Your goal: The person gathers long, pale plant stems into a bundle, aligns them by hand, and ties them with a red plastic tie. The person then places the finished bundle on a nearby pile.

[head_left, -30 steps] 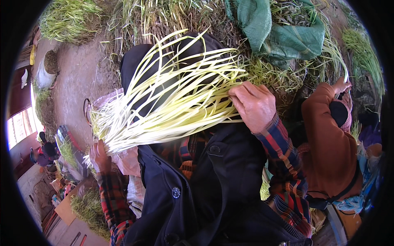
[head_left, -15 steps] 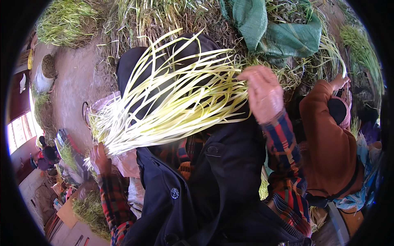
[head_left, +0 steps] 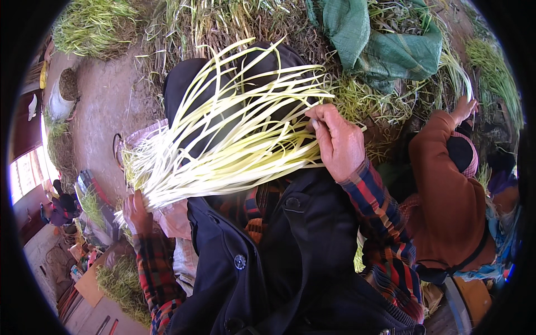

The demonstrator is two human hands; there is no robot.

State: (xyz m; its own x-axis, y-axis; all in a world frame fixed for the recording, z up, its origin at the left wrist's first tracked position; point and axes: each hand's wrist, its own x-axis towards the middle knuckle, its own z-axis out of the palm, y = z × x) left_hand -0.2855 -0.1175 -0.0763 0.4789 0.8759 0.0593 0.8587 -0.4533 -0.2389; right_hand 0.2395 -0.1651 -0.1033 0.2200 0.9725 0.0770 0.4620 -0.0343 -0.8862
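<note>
A large bunch of pale yellow chives (head_left: pixel 240 162) lies across my lap, white stem ends to the left and thin leaf tips fanned out to the right. My left hand (head_left: pixel 138 215) is closed round the white ends at the bunch's lower left corner. Over the leaf tips on the right, my right hand (head_left: pixel 339 142) is closed in a pinch, thumb against fingers, on some of the leaves. Its fingertips are partly hidden among them.
Ahead of my knees lies a heap of uncleaned stalks (head_left: pixel 223 22), with a green woven sack (head_left: pixel 399 53) on its right. At my right a co-worker in a brown top (head_left: pixel 446 190) holds some stalks. More green bundles (head_left: pixel 97 28) lie on the floor (head_left: pixel 103 123) at the left.
My right hand has moved left and slightly down from the right end of the bunch, and its fingers have closed on leaf tips. My left hand keeps its grip.
</note>
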